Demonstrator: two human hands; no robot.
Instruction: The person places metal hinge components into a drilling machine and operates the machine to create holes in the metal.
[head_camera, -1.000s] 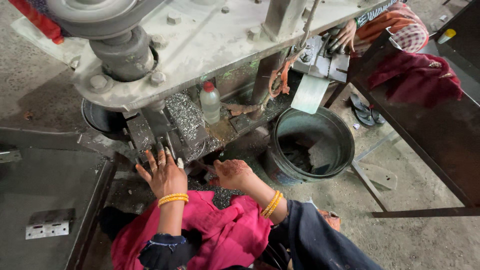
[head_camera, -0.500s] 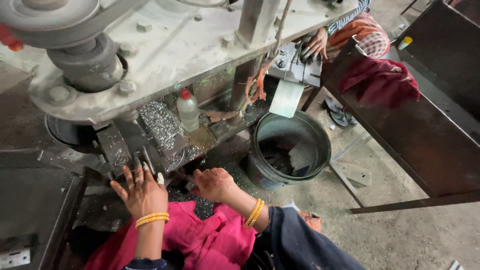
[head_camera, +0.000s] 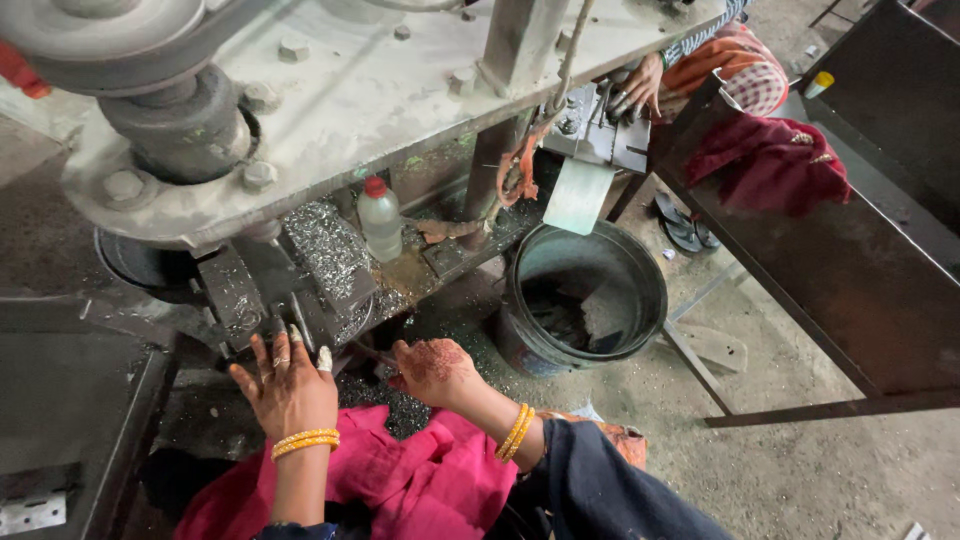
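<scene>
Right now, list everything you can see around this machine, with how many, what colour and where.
Machine: one, grey metal, across the top.
Metal shavings: a silvery pile, on the machine's lower bed.
Bottle: one, clear with red cap, upright beside the shavings.
Bucket: one, dark, on the floor right of the machine.
Red cloth: one, on the dark bench at right.
Sandals: a dark pair, on the floor behind the bucket.
Another person's hand: one, top right, on a metal part.
Left hand: fingers spread on the machine's lower edge, yellow bangles.
Right hand: curled over the shavings, yellow bangles.
</scene>
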